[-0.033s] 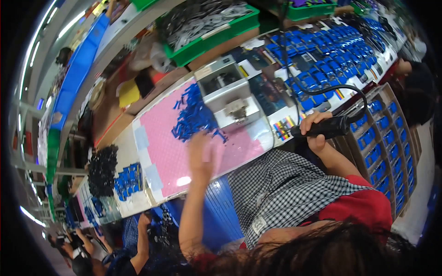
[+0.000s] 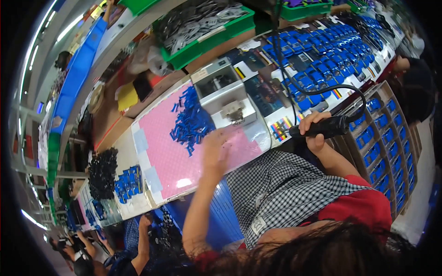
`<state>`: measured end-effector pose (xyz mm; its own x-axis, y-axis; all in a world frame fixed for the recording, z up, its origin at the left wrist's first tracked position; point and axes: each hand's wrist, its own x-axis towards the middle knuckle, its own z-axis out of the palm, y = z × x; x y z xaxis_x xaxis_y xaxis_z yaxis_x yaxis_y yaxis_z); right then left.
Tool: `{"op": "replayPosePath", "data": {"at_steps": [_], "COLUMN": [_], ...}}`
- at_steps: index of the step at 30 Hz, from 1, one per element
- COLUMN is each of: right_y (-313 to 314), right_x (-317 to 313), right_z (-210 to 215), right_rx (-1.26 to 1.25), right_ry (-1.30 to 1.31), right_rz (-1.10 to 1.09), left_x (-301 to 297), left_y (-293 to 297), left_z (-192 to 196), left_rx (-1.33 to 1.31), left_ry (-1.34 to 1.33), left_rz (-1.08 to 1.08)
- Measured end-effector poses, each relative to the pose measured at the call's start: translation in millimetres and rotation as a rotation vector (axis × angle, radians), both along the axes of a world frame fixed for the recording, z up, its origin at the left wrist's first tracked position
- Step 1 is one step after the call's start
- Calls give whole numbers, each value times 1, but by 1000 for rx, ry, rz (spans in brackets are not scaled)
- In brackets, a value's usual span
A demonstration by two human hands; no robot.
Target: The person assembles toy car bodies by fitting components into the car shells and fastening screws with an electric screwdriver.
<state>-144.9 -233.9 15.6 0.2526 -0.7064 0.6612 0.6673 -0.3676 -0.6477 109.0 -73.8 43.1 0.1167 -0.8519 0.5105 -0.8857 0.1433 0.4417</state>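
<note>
My right hand (image 2: 315, 130) is closed around a black corded electric screwdriver (image 2: 332, 127), held nearly level with its narrow end to the left. My left hand (image 2: 216, 149) is over the pink mat (image 2: 172, 170), smeared by motion; whether its fingers hold anything cannot be made out. Just beyond that hand lies a loose pile of small blue plastic pieces (image 2: 189, 122). To its right stands a silver metal box (image 2: 221, 85) with a small metal fixture (image 2: 237, 112) on its near side, apart from the screwdriver.
Rows of blue parts (image 2: 317, 69) cover the far right bench. A divided box (image 2: 384, 142) of blue pieces stands at the right. Green bins (image 2: 214, 39) sit at the back. Black pieces (image 2: 102, 172) and blue parts (image 2: 129, 185) lie left. Another person's arm (image 2: 143, 241) shows lower left.
My left hand has moved right, from the near edge of the blue pile toward the metal fixture. My right hand keeps its hold on the screwdriver, almost unmoved.
</note>
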Motion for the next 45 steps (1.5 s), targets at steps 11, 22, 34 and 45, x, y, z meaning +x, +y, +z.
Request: {"op": "replayPosePath", "data": {"at_steps": [11,22,34,45], "right_y": [23,14,16,47], "right_x": [-12,-28,-18,53], "right_z": [-22,-40,-25,-5], "right_rx": [42,-9,-82,-148], "right_ry": [-121,-81,-10,-90], "right_rz": [-130,-99,-27,261], "left_x": [-133,-137,-85,-25], "left_y": [-214,-181,33,85], "left_z": [-84,-17,15,-30], "left_rx": [240,69,100,301], "left_ry": [27,-53,8,53], "left_rz": [-116,47,79,292]}}
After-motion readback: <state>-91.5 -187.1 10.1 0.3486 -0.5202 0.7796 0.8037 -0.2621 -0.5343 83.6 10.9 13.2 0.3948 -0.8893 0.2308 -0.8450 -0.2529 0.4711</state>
